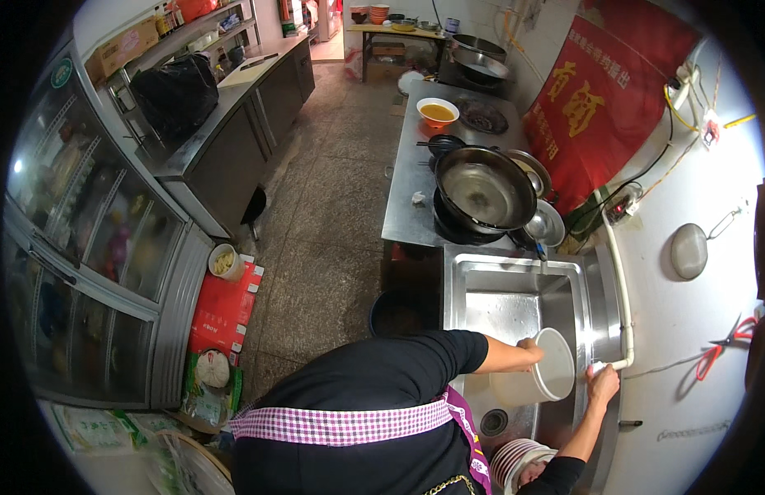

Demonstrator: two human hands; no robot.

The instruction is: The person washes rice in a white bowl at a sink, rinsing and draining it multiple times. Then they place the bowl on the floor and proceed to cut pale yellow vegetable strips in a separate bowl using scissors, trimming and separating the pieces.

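My left hand [530, 354] grips the rim of a translucent white plastic bucket [522, 388], which is tilted on its side over the stainless steel sink [453, 291], its mouth towards the wall. At the wall side of the sink, my right hand [602, 385] is closed around a white fitting at the end of a white pipe [624, 309]. Stacked plates or bowls with red-striped rims [509, 461] stand low in the sink, partly hidden by my right sleeve. A round drain [494, 422] shows in the basin. Whether water runs cannot be told.
Beyond the sink, a steel counter [404, 210] holds a large wok [484, 185], metal lids and an orange bowl of yellowish liquid [437, 112]. Red-handled scissors [709, 362] and a strainer [689, 250] hang on the wall. A dark bucket [398, 312] stands on the floor beside the sink.
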